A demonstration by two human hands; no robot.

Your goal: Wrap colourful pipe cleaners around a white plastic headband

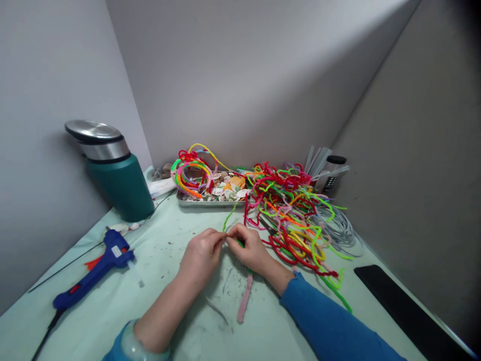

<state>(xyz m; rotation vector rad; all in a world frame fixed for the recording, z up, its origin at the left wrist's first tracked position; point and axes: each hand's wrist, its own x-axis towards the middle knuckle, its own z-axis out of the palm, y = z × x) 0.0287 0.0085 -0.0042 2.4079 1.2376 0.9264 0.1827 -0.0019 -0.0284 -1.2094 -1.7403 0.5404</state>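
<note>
My left hand [202,254] and my right hand [251,248] meet fingertip to fingertip over the pale green table [165,245]. Both are pinched on a green pipe cleaner [228,219] that rises from between them and bends toward the back. A short pink pipe cleaner [244,298] lies flat on the table just below my right wrist. A big tangle of coloured pipe cleaners [291,213] is heaped to the right of my right hand.
A metal tray [205,202] of shells stands at the back with looped pipe cleaners [190,173] on it. A teal jug [116,173] stands back left, a blue glue gun [98,265] lies left, grey wire coils [338,228] and a black slab [406,308] lie right.
</note>
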